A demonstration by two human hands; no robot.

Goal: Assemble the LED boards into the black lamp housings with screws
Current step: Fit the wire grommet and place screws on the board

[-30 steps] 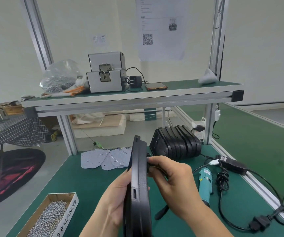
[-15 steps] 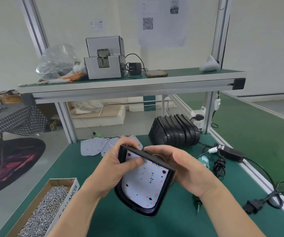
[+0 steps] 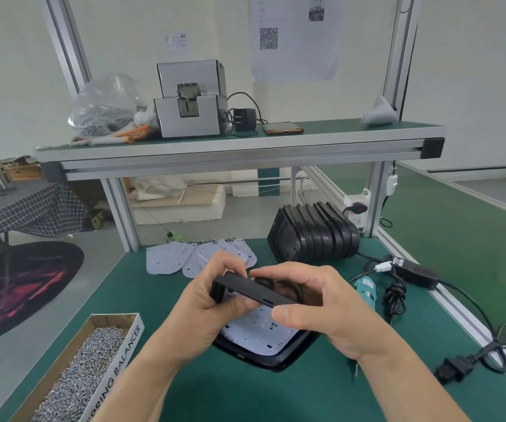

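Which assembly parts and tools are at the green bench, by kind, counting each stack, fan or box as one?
Held black lamp housing: 1
LED board inside it: 1
Stack of black housings: 1
Fan of loose LED boards: 1
Box of screws: 1
Teal screwdriver: 1
Black power adapter: 1
Total: 7

A green-topped shelf (image 3: 337, 128) spans the frame. At its left end slumps a clear plastic bag (image 3: 105, 99). At its middle stands a grey box-shaped machine (image 3: 189, 117), then a black plug adapter (image 3: 244, 118) and a phone (image 3: 283, 128). Above it hangs a QR-code sheet (image 3: 294, 38); below its left end, a checked tablecloth (image 3: 23, 208).
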